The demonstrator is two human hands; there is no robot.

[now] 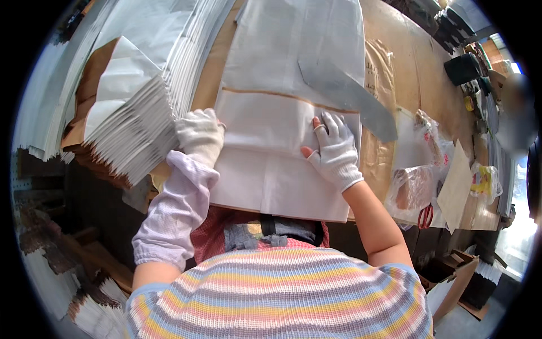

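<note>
A large white paper sack (265, 164) with a brown fold line across it lies flat in front of me, its near edge at my lap. My left hand (200, 135), in a white glove with a pale sleeve cover, is closed at the sack's left edge; what its curled fingers hold is hidden. Flat on the sack's right side rests my right hand (334, 148), in a white glove with bare fingertips, its fingers spread. Beyond it a flat grey pointed plate (353, 96) lies slantwise across the sack's right edge.
Folded white sacks with brown edges (132, 127) are piled at the left. Right of the sack, the brown table (420, 73) bears clear plastic bags (415, 183), red-handled scissors (425, 217) and a beige sheet (455, 183). An open cardboard box (451, 277) stands below, at the lower right.
</note>
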